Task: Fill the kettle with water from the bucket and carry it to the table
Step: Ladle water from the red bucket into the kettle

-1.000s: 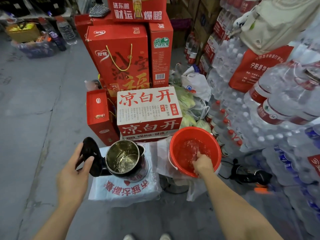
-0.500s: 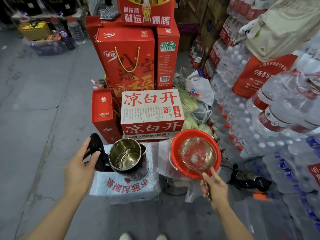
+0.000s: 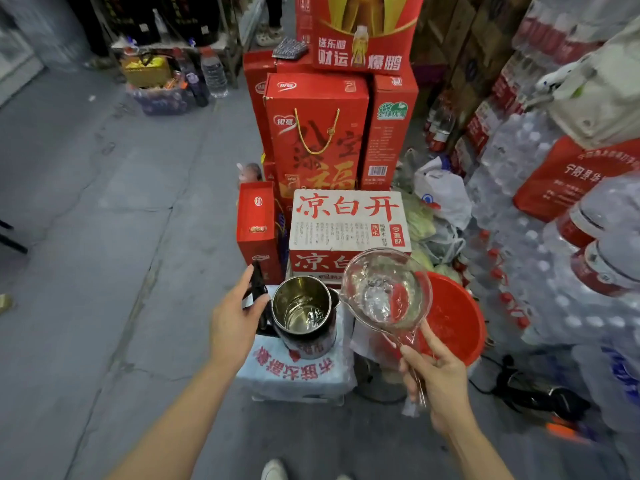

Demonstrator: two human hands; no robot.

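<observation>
A steel kettle [image 3: 304, 315] stands with its mouth uncovered on a wrapped pack of bottles [image 3: 294, 375]; a little water glints inside. My left hand [image 3: 233, 323] holds its black lid [image 3: 258, 289] back, upright at the kettle's left. My right hand [image 3: 438, 379] grips the handle of a clear plastic ladle [image 3: 386, 294] holding water. The ladle tilts left, its lip at the kettle's right rim. The red bucket [image 3: 457, 323] sits to the right, partly behind the ladle.
Red gift boxes [image 3: 317, 143] and a white carton [image 3: 346, 230] are stacked just behind the kettle. Shrink-wrapped bottled water [image 3: 540, 237] fills the right side. A black appliance with cord [image 3: 540, 398] lies on the floor at right. Grey concrete floor [image 3: 104, 271] stretches to the left.
My right hand lifted the water-filled ladle out of the bucket and swung it left to the kettle's rim. My left hand stayed on the lid.
</observation>
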